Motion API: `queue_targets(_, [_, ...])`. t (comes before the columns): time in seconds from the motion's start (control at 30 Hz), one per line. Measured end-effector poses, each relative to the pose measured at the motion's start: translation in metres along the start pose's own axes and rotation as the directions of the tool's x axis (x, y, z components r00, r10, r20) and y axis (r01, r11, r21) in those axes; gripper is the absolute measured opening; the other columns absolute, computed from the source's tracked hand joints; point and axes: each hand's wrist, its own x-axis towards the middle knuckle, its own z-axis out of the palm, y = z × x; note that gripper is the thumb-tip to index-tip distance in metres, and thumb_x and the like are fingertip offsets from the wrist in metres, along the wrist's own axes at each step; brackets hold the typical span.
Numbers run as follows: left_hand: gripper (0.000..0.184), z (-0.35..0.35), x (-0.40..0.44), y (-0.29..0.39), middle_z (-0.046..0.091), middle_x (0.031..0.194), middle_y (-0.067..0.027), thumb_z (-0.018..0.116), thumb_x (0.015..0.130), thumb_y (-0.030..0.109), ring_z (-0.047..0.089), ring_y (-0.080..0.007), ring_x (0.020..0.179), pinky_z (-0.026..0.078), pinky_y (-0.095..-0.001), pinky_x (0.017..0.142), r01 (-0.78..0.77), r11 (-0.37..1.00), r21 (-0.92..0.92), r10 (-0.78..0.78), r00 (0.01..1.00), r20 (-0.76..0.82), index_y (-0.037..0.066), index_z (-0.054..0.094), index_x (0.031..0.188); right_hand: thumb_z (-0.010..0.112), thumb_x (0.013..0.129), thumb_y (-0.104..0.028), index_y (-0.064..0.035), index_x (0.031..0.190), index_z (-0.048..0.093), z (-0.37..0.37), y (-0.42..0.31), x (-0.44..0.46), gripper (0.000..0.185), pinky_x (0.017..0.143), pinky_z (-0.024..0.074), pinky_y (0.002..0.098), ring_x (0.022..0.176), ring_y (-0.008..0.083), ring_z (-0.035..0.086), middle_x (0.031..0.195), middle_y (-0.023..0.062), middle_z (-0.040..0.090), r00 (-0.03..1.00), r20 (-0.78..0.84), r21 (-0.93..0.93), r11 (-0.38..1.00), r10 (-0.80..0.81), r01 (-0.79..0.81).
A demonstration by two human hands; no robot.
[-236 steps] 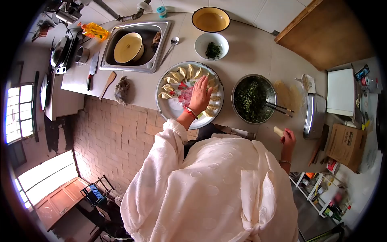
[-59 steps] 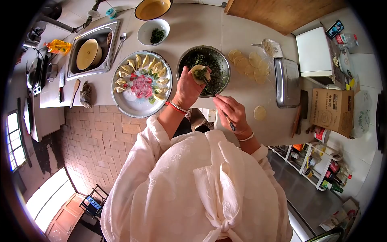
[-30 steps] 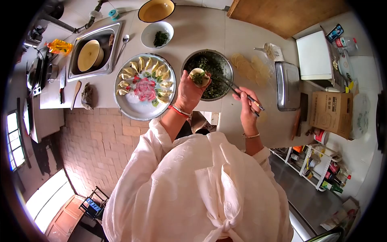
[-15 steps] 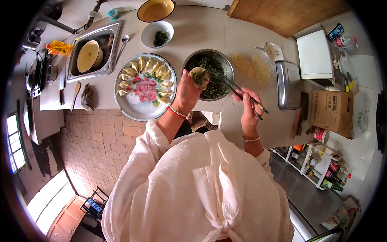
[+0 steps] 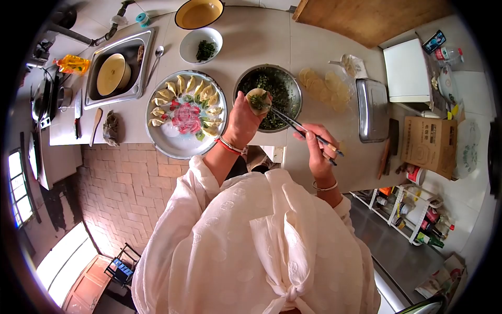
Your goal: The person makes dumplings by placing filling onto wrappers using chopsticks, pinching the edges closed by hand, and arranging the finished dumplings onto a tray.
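Note:
My left hand [image 5: 243, 121] holds a round dough wrapper [image 5: 259, 108] with green filling [image 5: 257, 100] on it, over the near left rim of a metal bowl [image 5: 297, 103] of chopped green filling. Closed around a pair of chopsticks [image 5: 300, 129] is my right hand [image 5: 320, 149], right of and nearer than the bowl; the chopstick tips are at the wrapper's right edge. To the left, a flower-patterned plate [image 5: 168, 144] carries several folded dumplings [image 5: 181, 84] along its rim. Thin round wrappers [image 5: 315, 86] lie overlapping to the right of the bowl.
A white bowl with greens [image 5: 189, 51] and a yellow bowl [image 5: 198, 14] stand at the back. The sink [image 5: 137, 86], a spoon [image 5: 156, 60], a knife [image 5: 77, 112] and a wooden spatula [image 5: 96, 125] are at left. At right are a metal box [image 5: 372, 110] and a carton [image 5: 430, 144].
Since the earliest frame, my left hand has left the plate for the bowl, and my right hand has taken the chopsticks. Most recently, the chopstick tips moved from the bowl to the wrapper.

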Motion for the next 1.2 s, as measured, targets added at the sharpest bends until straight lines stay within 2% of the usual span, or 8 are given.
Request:
queue_targets(0.07, [0.054, 0.0, 0.001, 0.002, 0.057, 0.128, -0.0117, 0.034, 0.104, 0.048, 0.055, -0.0268, 0.119, 0.042, -0.0433, 0.105, 0.032, 0.999, -0.044, -0.03, 0.999, 0.037, 0.003, 0.047, 0.131, 0.051, 0.099, -0.004, 0.0107, 0.107, 0.061, -0.005, -0.003, 0.003, 0.019, 0.084, 0.0605, 0.0362, 0.092, 0.0215, 0.066, 0.102, 0.0172, 0.065, 0.997, -0.056, 0.019, 0.998, 0.058, -0.057])
queue_targets(0.17, [0.054, 0.001, 0.003, -0.001, 0.057, 0.127, -0.0123, 0.032, 0.104, 0.048, 0.055, -0.0271, 0.12, 0.044, -0.0428, 0.103, 0.016, 0.997, -0.069, -0.018, 1.0, -0.024, 0.004, 0.047, 0.131, 0.051, 0.1, -0.005, 0.0108, 0.107, 0.061, -0.004, -0.007, 0.009, 0.02, 0.084, 0.0606, 0.0363, 0.093, 0.0219, 0.066, 0.103, 0.0173, 0.065, 0.998, -0.063, 0.012, 1.0, 0.018, -0.018])
queue_targets(0.43, [0.053, 0.013, -0.001, -0.001, 0.061, 0.121, -0.0127, 0.031, 0.105, 0.047, 0.057, -0.0269, 0.117, 0.044, -0.0406, 0.103, 0.001, 0.999, -0.04, -0.002, 0.999, -0.036, 0.003, 0.049, 0.129, 0.053, 0.097, 0.001, 0.0086, 0.106, 0.062, 0.013, 0.0, 0.005, 0.015, 0.08, 0.0607, 0.0328, 0.089, 0.0226, 0.068, 0.102, 0.0181, 0.065, 0.995, -0.01, -0.127, 0.987, -0.104, 0.101])
queue_targets(0.7, [0.053, 0.008, 0.002, -0.006, 0.061, 0.122, -0.0129, 0.032, 0.105, 0.046, 0.057, -0.0258, 0.117, 0.044, -0.0397, 0.104, -0.021, 1.0, -0.009, 0.021, 1.0, 0.001, 0.002, 0.049, 0.129, 0.055, 0.095, 0.001, 0.0064, 0.107, 0.063, 0.008, -0.007, 0.005, 0.015, 0.075, 0.0583, 0.0312, 0.084, 0.0249, 0.069, 0.1, 0.0183, 0.066, 0.988, 0.087, -0.241, 0.96, -0.127, 0.144])
queue_targets(0.77, [0.052, 0.008, 0.001, -0.007, 0.061, 0.127, -0.0104, 0.037, 0.103, 0.047, 0.056, -0.025, 0.121, 0.044, -0.0407, 0.104, -0.034, 0.999, 0.021, 0.034, 0.999, 0.007, 0.006, 0.051, 0.131, 0.054, 0.095, 0.002, 0.0065, 0.107, 0.063, 0.003, -0.006, 0.005, 0.015, 0.075, 0.0584, 0.0311, 0.084, 0.0243, 0.069, 0.1, 0.0179, 0.066, 0.988, 0.053, -0.202, 0.968, -0.142, 0.15])
queue_targets(0.9, [0.055, 0.007, 0.002, -0.011, 0.061, 0.126, -0.0126, 0.038, 0.103, 0.048, 0.056, -0.0261, 0.122, 0.044, -0.0402, 0.105, -0.02, 1.0, 0.017, 0.02, 1.0, 0.0, 0.003, 0.051, 0.13, 0.054, 0.095, 0.002, 0.0065, 0.107, 0.062, 0.003, -0.008, 0.008, 0.015, 0.075, 0.0582, 0.031, 0.086, 0.0229, 0.069, 0.1, 0.0172, 0.065, 0.994, -0.012, -0.154, 0.982, -0.108, 0.105])
queue_targets(1.07, [0.058, 0.005, 0.001, -0.013, 0.06, 0.127, -0.0141, 0.038, 0.102, 0.049, 0.055, -0.0265, 0.122, 0.044, -0.0398, 0.105, -0.002, 1.0, 0.016, 0.001, 0.999, 0.054, 0.0, 0.052, 0.129, 0.054, 0.095, 0.002, 0.0076, 0.106, 0.062, 0.0, 0.0, 0.006, 0.015, 0.079, 0.0588, 0.0318, 0.086, 0.0234, 0.069, 0.101, 0.0173, 0.065, 0.99, 0.079, -0.231, 0.964, -0.114, 0.129])
queue_targets(1.2, [0.059, 0.007, 0.0, -0.011, 0.059, 0.129, -0.0144, 0.037, 0.103, 0.049, 0.054, -0.0265, 0.124, 0.044, -0.0395, 0.105, 0.014, 1.0, -0.009, -0.014, 0.998, 0.054, 0.0, 0.051, 0.131, 0.053, 0.097, 0.0, 0.0069, 0.107, 0.062, 0.001, -0.008, 0.001, 0.015, 0.079, 0.0588, 0.0314, 0.086, 0.0229, 0.069, 0.1, 0.0164, 0.066, 0.992, -0.017, -0.14, 0.983, -0.125, 0.122])
